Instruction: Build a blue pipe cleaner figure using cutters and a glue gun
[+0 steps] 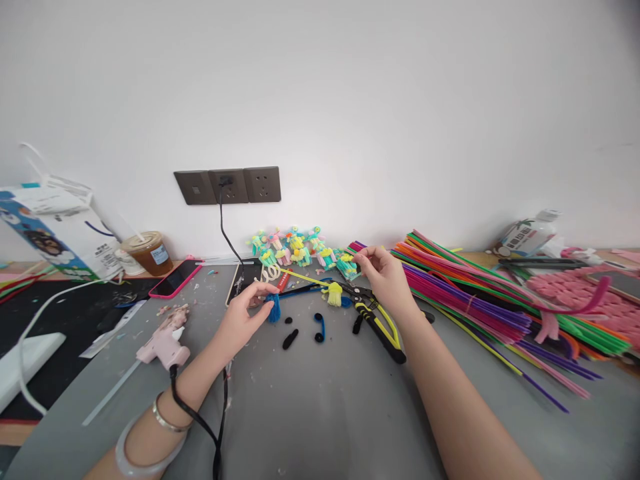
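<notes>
My left hand [250,309] is closed, its fingertips pinching a small blue tassel-like bundle [273,309] above the grey mat. My right hand [384,277] is raised over the pliers, with thumb and forefinger pinched together; what they hold, if anything, is too small to make out. Below it lie black-and-yellow pliers [379,327], handles toward me. Between the hands are a yellow tassel-like bundle [333,293] and a curled blue-and-black fuzzy piece [319,328]. A short black fuzzy piece [290,339] rests nearer to me.
Colourful fuzzy figures [295,247] stand by the wall. Bundles of pipe cleaners [465,300] spread across the right. On the left are a pink glue gun [165,340] with its black cord, a pink-cased phone [176,279], a drink cup [150,255] and a carton [55,227].
</notes>
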`<state>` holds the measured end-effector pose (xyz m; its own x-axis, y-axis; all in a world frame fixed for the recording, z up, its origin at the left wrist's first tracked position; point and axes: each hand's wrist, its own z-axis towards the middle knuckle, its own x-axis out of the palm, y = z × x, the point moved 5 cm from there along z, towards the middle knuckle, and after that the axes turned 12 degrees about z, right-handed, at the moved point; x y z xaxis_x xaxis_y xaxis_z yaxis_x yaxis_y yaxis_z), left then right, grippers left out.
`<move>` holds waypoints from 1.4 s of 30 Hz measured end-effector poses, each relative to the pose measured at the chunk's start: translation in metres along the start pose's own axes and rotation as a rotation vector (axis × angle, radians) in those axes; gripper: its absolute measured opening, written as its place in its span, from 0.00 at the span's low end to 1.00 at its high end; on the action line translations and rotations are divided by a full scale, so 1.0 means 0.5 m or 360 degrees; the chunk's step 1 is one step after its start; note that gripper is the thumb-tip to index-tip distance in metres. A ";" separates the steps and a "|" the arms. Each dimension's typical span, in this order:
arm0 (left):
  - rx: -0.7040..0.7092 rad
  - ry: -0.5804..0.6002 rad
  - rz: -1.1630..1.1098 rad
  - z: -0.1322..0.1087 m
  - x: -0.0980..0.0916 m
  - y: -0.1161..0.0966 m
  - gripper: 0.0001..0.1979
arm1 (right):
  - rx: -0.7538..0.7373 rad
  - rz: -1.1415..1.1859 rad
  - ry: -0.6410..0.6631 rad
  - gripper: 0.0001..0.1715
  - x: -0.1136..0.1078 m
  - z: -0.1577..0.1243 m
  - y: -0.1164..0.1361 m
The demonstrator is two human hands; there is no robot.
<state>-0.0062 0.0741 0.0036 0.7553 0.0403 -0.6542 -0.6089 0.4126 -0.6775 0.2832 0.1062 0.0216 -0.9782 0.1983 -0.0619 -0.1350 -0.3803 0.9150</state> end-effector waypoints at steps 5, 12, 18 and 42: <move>0.0000 0.0027 -0.0130 -0.001 0.005 0.001 0.09 | -0.0062 -0.0102 0.0196 0.16 0.019 -0.009 -0.006; 0.0008 0.0044 -0.0059 -0.001 0.001 -0.005 0.13 | -0.0109 -0.0285 0.0305 0.18 0.029 -0.013 0.009; -0.0073 0.0110 -0.0146 0.001 0.010 0.008 0.16 | 0.0089 -0.0564 0.0582 0.22 0.018 -0.024 -0.021; -0.0159 0.0302 -0.0137 0.001 0.018 0.020 0.16 | 0.0391 -0.0167 0.0089 0.16 -0.022 -0.003 -0.037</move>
<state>-0.0052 0.0790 -0.0087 0.7522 -0.1668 -0.6374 -0.5721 0.3146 -0.7575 0.2960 0.1095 0.0048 -0.9690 0.1721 -0.1775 -0.2007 -0.1286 0.9712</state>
